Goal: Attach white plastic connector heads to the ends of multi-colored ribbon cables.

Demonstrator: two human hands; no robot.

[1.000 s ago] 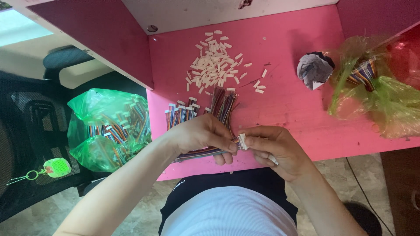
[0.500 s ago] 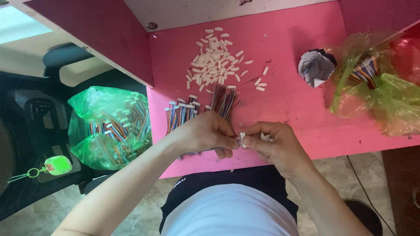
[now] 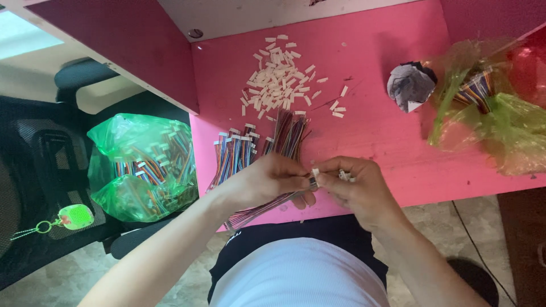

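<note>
My left hand (image 3: pixel 267 181) grips a bundle of thin multicoloured wires (image 3: pixel 259 210) over the near edge of the pink table (image 3: pixel 375 131). My right hand (image 3: pixel 355 187) pinches a small white plastic connector (image 3: pixel 315 172) against the wire ends and keeps a few more white connectors (image 3: pixel 345 176) in its fingers. The two hands touch at the fingertips. A heap of loose white connectors (image 3: pixel 278 79) lies farther back on the table. Between heap and hands lie wire bundles with white connectors fitted (image 3: pixel 233 153) and a bare wire bundle (image 3: pixel 287 132).
A green plastic bag of finished wire bundles (image 3: pixel 142 165) sits to the left on a black chair. A crumpled paper ball (image 3: pixel 409 85) and a green bag holding more wires (image 3: pixel 483 96) lie at the table's right. A green keyring tag (image 3: pixel 74 217) hangs lower left.
The hands have stayed together at the table's near edge; the right fingers shifted slightly on the white connector at the wire ends.
</note>
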